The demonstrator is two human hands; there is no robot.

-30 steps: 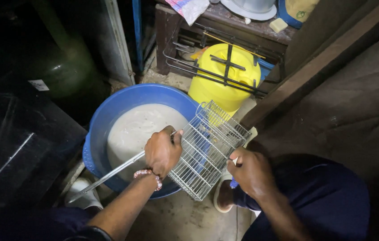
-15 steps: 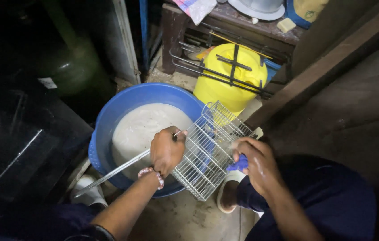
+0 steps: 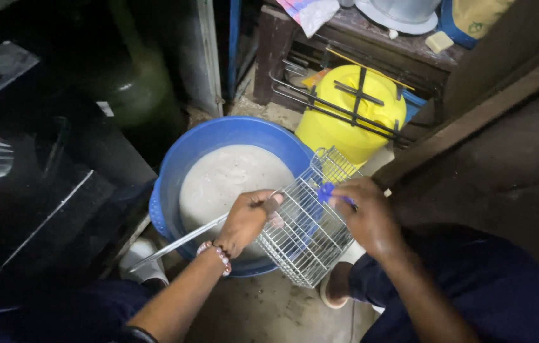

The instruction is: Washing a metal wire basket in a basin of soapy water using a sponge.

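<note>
A: Centre of frame. A wire mesh basket (image 3: pixel 307 222) is held tilted over the near rim of a blue basin (image 3: pixel 218 136). The left hand (image 3: pixel 247 219) is closed around the basket's edge, right where its long metal handle (image 3: pixel 177 242) runs off toward lower left. A beaded bracelet (image 3: pixel 215 254) is seen on that wrist.

B: Right hand?

A: The right hand (image 3: pixel 364 219) is curled on the basket's far side, with a small blue brush-like tool (image 3: pixel 326 192) pinched in the fingers. Bristles can't be made out.

B: Basin contents?

A: Cloudy grey-white water (image 3: pixel 231 181), likely soapy. The basket is above it, partly over the rim, not submerged.

B: How is this step done well?

A: As a judgement: the basket should be kept braced firmly by the left hand so the mesh isn't flexed, the blue tool worked along the wires, and the basket kept over the basin so drips are caught.

B: Surface, room?

A: No counter; everything sits on a rough concrete floor (image 3: pixel 263 311). It's dim and cramped. A yellow jerrycan (image 3: pixel 339 127) with a black metal rack (image 3: pixel 345 108) leaning across it is at upper centre, and a dark wooden shelf (image 3: pixel 396 44) above that. A white sandal (image 3: pixel 339 286) is seen below the basket, and dark blue trousers (image 3: pixel 472 292) at lower right. The left side is too dark to tell.
</note>
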